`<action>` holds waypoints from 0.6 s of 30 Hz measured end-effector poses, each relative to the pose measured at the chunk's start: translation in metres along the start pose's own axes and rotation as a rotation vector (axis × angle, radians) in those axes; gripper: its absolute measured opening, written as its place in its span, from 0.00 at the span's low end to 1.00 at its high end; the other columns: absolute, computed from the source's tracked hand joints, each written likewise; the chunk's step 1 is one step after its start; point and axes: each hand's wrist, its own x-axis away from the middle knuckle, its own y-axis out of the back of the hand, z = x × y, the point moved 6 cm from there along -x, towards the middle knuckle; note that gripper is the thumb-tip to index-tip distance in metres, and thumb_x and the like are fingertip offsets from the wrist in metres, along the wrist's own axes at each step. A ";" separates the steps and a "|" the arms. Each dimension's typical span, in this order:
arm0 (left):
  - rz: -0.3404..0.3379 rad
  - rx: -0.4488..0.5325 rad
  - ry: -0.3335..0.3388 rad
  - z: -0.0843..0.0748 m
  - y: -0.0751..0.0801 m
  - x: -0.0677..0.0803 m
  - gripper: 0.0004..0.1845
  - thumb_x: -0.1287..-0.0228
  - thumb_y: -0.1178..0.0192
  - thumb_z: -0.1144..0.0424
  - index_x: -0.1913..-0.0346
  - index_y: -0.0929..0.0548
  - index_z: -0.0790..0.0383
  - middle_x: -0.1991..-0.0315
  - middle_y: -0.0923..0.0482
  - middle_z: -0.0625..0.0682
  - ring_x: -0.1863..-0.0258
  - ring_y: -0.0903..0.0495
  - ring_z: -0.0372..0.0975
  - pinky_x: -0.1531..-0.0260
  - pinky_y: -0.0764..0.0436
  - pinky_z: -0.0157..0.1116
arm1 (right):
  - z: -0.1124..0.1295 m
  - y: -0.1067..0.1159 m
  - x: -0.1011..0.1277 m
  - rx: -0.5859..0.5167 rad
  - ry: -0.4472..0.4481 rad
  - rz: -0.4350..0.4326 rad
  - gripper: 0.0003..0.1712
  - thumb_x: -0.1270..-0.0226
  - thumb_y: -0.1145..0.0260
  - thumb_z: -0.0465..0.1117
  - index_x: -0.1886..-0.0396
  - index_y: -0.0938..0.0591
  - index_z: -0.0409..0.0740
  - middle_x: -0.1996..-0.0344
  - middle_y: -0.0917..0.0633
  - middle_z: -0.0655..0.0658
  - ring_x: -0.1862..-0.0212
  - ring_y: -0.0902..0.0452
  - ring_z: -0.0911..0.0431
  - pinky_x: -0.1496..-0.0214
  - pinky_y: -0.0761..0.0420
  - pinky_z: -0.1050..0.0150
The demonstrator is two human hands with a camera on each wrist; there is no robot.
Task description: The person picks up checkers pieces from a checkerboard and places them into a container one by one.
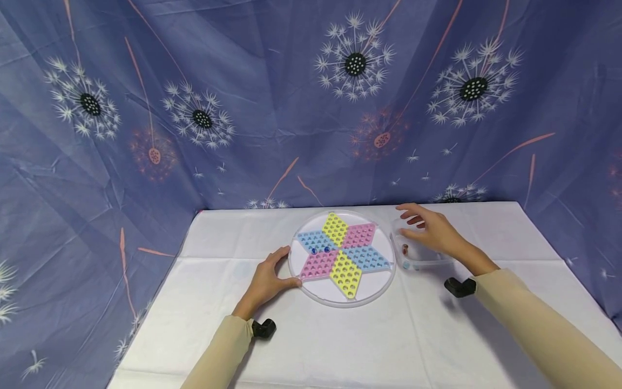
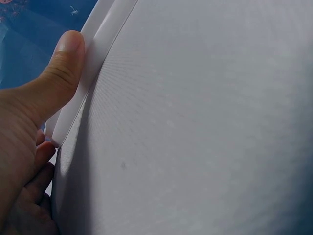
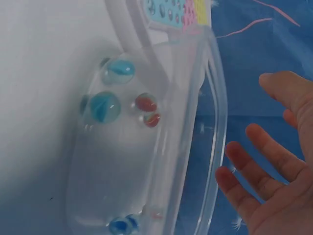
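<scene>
A round clear board (image 1: 311, 292) with a six-pointed star of blue, yellow and pink hole fields lies mid-table. Two blue marbles (image 1: 320, 250) sit in its left blue field. My left hand (image 1: 286, 267) grips the board's left rim; in the left wrist view its thumb (image 2: 66, 58) lies on the white rim (image 2: 105, 29), with the other fingers curled underneath. My right hand (image 1: 413, 224) hovers open, fingers spread, over a clear plastic tub (image 1: 423, 265) right of the board. The tub (image 3: 190, 98) holds blue marbles (image 3: 105, 106) and red marbles (image 3: 145, 102); my right hand (image 3: 264, 161) holds nothing.
A white cloth (image 1: 340, 346) covers the table, and its front and left edges show. A blue dandelion-print curtain (image 1: 291, 108) hangs behind and on both sides. Black camera mounts (image 1: 264, 328) sit at my wrists.
</scene>
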 end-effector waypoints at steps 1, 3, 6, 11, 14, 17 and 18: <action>0.002 -0.001 0.002 0.000 0.000 0.000 0.56 0.57 0.16 0.50 0.23 0.31 0.59 0.24 0.34 0.56 0.22 0.41 0.53 0.23 0.43 0.52 | 0.002 0.000 -0.001 0.002 0.006 0.004 0.33 0.35 0.25 0.37 0.31 0.24 0.47 0.46 0.14 0.36 0.48 0.16 0.39 0.45 0.16 0.41; 0.005 -0.001 0.006 0.000 0.000 0.000 0.56 0.57 0.16 0.50 0.23 0.31 0.58 0.24 0.35 0.56 0.22 0.41 0.53 0.22 0.44 0.51 | 0.005 -0.001 -0.003 -0.003 0.006 0.020 0.34 0.34 0.25 0.37 0.30 0.25 0.48 0.43 0.15 0.35 0.44 0.17 0.38 0.42 0.19 0.40; 0.011 -0.007 0.011 0.000 0.000 -0.001 0.56 0.57 0.16 0.50 0.23 0.32 0.58 0.23 0.35 0.56 0.22 0.41 0.53 0.22 0.45 0.50 | 0.010 -0.003 -0.006 -0.013 -0.007 0.049 0.35 0.33 0.25 0.39 0.28 0.27 0.48 0.40 0.17 0.35 0.39 0.20 0.37 0.37 0.22 0.38; 0.013 -0.018 0.007 -0.001 0.001 0.000 0.56 0.56 0.16 0.49 0.23 0.32 0.59 0.24 0.35 0.57 0.22 0.41 0.54 0.22 0.44 0.51 | 0.017 -0.007 -0.010 -0.039 -0.013 0.081 0.36 0.34 0.25 0.39 0.27 0.28 0.50 0.37 0.19 0.35 0.36 0.23 0.36 0.34 0.24 0.38; 0.013 -0.014 0.012 -0.001 0.001 0.000 0.56 0.57 0.16 0.50 0.23 0.32 0.59 0.23 0.35 0.56 0.22 0.41 0.53 0.22 0.45 0.50 | 0.021 -0.011 -0.014 -0.057 -0.002 0.095 0.37 0.34 0.25 0.38 0.27 0.28 0.50 0.36 0.19 0.35 0.36 0.23 0.36 0.34 0.24 0.37; 0.012 -0.013 0.019 0.000 0.001 0.000 0.56 0.57 0.16 0.50 0.23 0.32 0.58 0.23 0.35 0.56 0.22 0.42 0.52 0.22 0.46 0.50 | 0.025 -0.016 -0.019 -0.068 0.009 0.113 0.38 0.34 0.25 0.38 0.26 0.28 0.50 0.36 0.20 0.36 0.37 0.23 0.35 0.35 0.24 0.37; 0.010 -0.012 0.017 0.000 0.001 -0.001 0.56 0.57 0.16 0.50 0.23 0.32 0.58 0.23 0.35 0.56 0.22 0.42 0.52 0.22 0.45 0.50 | 0.027 -0.017 -0.021 -0.070 0.012 0.119 0.38 0.34 0.25 0.39 0.26 0.28 0.50 0.36 0.20 0.36 0.37 0.23 0.36 0.35 0.24 0.38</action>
